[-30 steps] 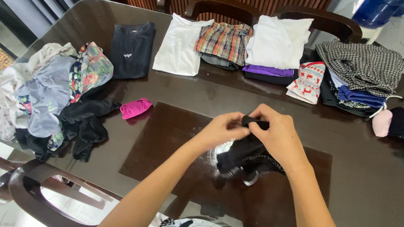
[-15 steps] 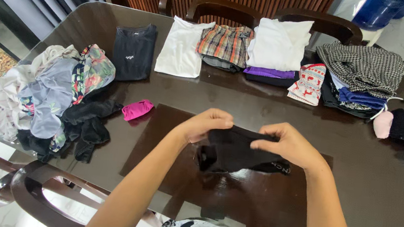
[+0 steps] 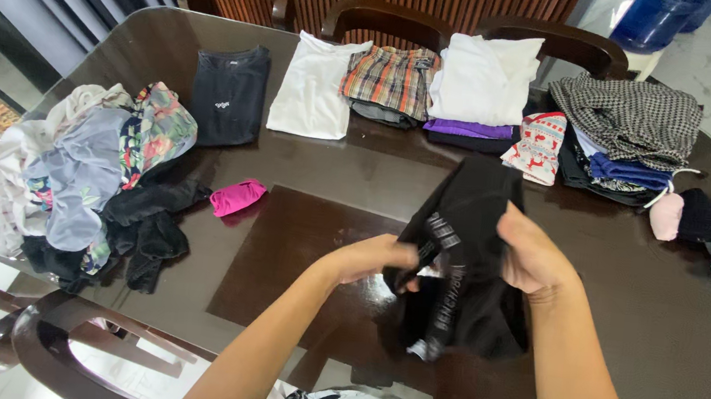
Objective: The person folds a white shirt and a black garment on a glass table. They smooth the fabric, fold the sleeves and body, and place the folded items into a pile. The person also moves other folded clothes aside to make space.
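head view: left hand (image 3: 371,258) fingers pinch the lower edge of black garment (image 3: 463,264), right hand (image 3: 530,257) fingers closed on its right side, cloth held up over the table (image 3: 622,342) near the front edge, middle. bare room front right and front left. pink cloth (image 3: 237,197) just left; unfolded pile (image 3: 85,171) at left edge; folded stacks (image 3: 482,81) along far edge; rolled socks (image 3: 705,223) at right edge.
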